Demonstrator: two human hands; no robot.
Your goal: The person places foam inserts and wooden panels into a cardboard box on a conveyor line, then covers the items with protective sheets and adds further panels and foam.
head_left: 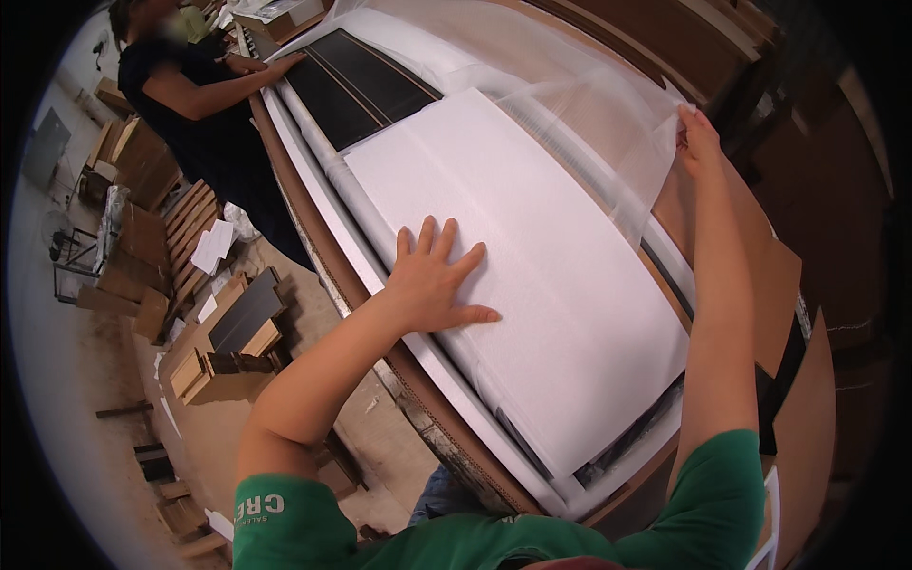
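My left hand lies flat with its fingers spread on a large white foam sheet. Pinched in my right hand is the edge of a translucent foam wrap, pulled out toward the right. The white sheet covers the nearer part of a long packed piece. Beyond it a dark panel with thin light-brown lines shows. White foam strips run along the left side, inside an open cardboard box. What lies under the white sheet is mostly hidden.
At the far left a person in dark clothes rests a hand on the box's far end. Wooden pieces, a pallet and cardboard stand on the floor to the left. Cardboard flaps stick out at the right.
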